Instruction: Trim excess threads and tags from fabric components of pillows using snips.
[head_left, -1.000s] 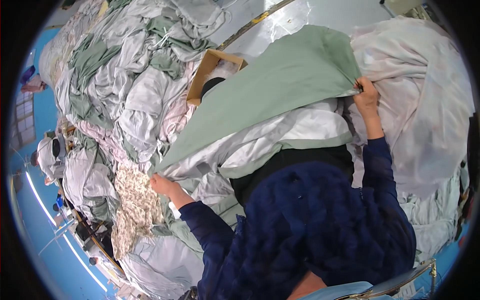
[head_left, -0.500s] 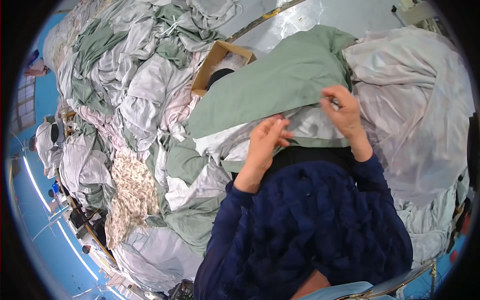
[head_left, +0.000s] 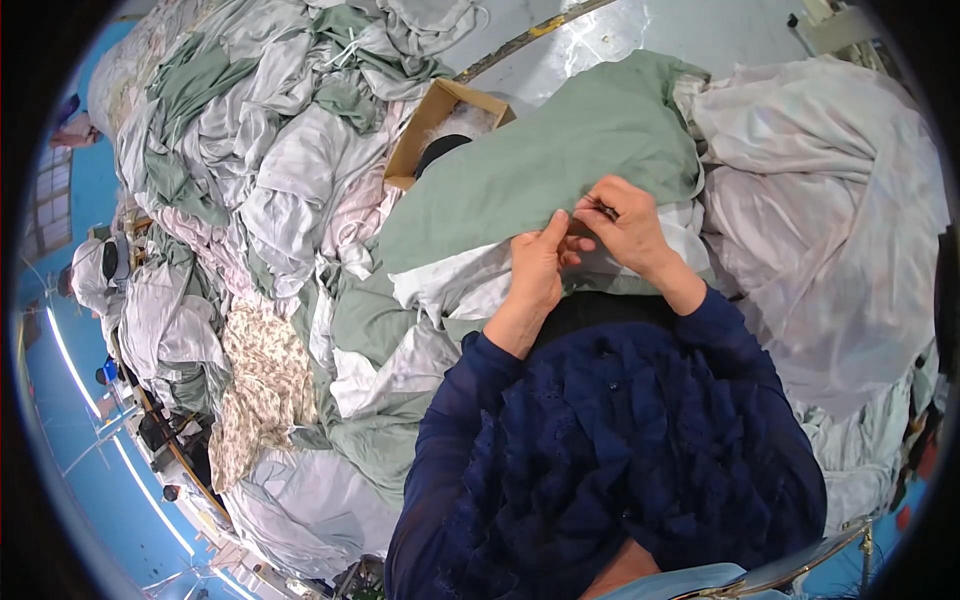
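Observation:
A large green cloth (head_left: 540, 180) with a white underside (head_left: 455, 285) lies folded over in front of me. My left hand (head_left: 540, 265) is at its near edge, thumb raised against curled fingers; what lies between them, if anything, is too small to tell. Just to the right, my right hand (head_left: 628, 228) pinches a small dark thing, mostly hidden by the fingers. The fingertips of the two hands are close together over the cloth's edge.
An open cardboard box (head_left: 405, 150) with clear plastic inside stands behind the cloth, a black rounded object (head_left: 443, 152) beside it. Heaps of grey and green cloth (head_left: 290, 190) fill the left. Pale cloth (head_left: 820, 200) is piled at the right. A patterned cloth (head_left: 262, 370) hangs lower left.
My right hand has moved left and slightly down, coming close to my left hand. The left hand has shifted slightly right, its thumb now raised.

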